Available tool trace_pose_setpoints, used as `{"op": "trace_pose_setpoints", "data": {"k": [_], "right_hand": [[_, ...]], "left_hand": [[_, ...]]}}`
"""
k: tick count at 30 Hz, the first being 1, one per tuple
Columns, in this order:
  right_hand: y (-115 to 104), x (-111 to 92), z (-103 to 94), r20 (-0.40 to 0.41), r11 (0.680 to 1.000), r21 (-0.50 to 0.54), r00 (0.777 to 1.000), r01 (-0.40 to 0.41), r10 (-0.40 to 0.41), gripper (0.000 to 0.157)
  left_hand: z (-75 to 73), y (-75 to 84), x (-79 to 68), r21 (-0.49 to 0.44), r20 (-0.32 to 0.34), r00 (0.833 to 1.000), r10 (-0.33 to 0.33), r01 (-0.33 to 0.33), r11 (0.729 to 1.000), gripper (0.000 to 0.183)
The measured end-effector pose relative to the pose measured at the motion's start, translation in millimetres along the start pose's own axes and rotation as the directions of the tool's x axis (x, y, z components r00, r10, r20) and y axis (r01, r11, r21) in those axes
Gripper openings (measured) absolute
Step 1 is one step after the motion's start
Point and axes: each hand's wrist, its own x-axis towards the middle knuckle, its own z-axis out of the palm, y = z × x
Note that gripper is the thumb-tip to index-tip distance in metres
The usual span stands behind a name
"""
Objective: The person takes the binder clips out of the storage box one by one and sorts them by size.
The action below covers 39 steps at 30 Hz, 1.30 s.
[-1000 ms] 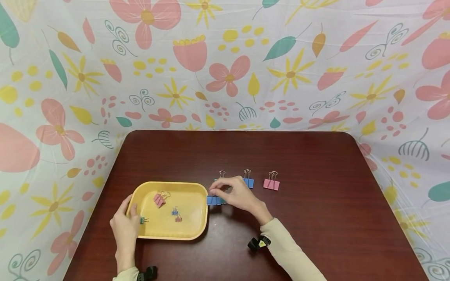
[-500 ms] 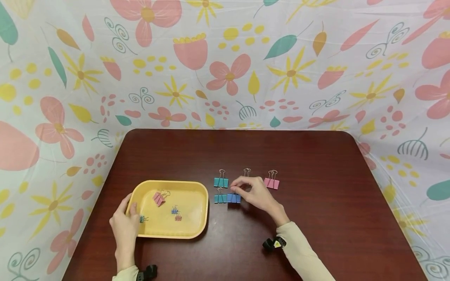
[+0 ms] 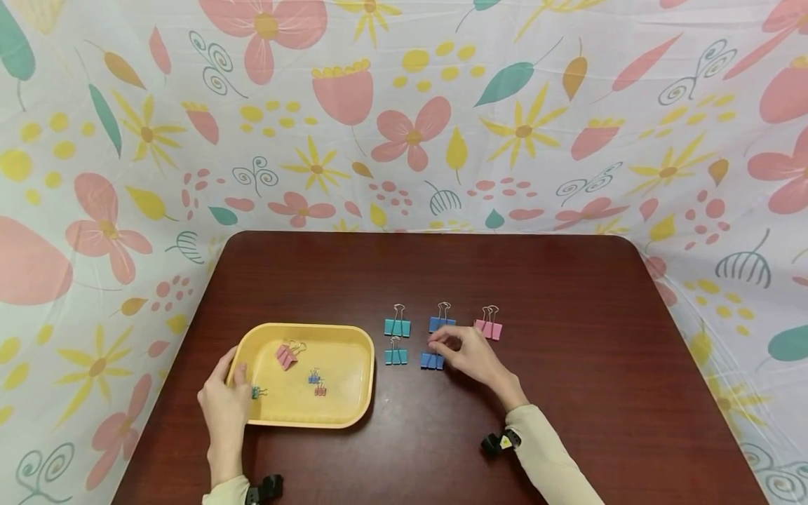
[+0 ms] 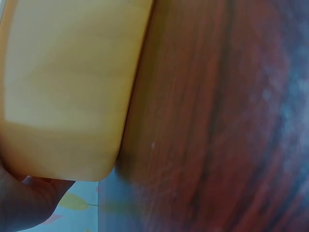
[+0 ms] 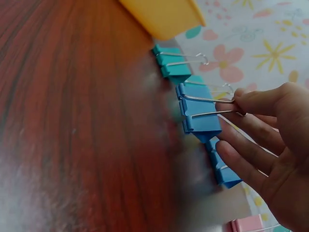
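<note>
My right hand [image 3: 475,356] pinches a blue binder clip [image 3: 432,361] by its wire handles, thumb against fingers. In the right wrist view that clip [image 5: 199,112] has its wide edge turned toward the table. Just behind it stands a larger blue binder clip [image 3: 441,323], partly covered by the hand. To its left are two teal binder clips, a larger one [image 3: 397,327] and a smaller one [image 3: 395,357]. A pink binder clip [image 3: 489,330] stands to the right. My left hand [image 3: 226,410] grips the left end of the yellow tray [image 3: 290,410], thumb over the rim.
Inside the tray lie a larger pink binder clip [image 3: 287,356] and small blue [image 3: 313,379], red [image 3: 320,391] and teal [image 3: 255,393] ones. The brown table [image 3: 600,351] reaches back to a flowered cloth [image 3: 536,175].
My right hand has carried the blue binder clip rightward from the tray's right edge, past the smaller teal clip, to in front of the larger blue one. The left hand stays on the tray.
</note>
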Motion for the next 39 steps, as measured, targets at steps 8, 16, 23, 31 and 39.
{"op": "trace_pose_setpoints", "data": {"k": [8,16,23,31,39], "right_hand": [[7,2,0.7,0.020,1.000,-0.026,1.000,0.011,-0.010,0.006],[-10,16,-0.6,-0.045,0.992,-0.083,0.994,0.096,-0.100,0.009],[-31,37,7.5,-0.039,0.982,-0.035,0.981,0.187,-0.188,0.008],[-49,52,22.3,0.012,0.978,-0.012,0.978,0.210,-0.210,0.009],[-75,71,39.3,0.060,0.961,0.001,0.960,0.275,-0.275,0.009]], "left_hand": [[0.1,-1.6,0.8,-0.003,0.000,1.000,-0.011,0.011,1.000,0.034],[-1.1,-2.4,0.9,-0.001,0.016,1.000,-0.026,0.026,1.000,0.035],[-0.7,-1.2,0.1,-0.003,0.030,0.999,-0.033,0.033,0.999,0.035],[-0.7,1.4,2.5,-0.005,0.032,0.999,-0.037,0.037,0.999,0.036],[-0.4,0.2,2.8,-0.010,0.027,0.999,-0.029,0.029,1.000,0.036]]}}
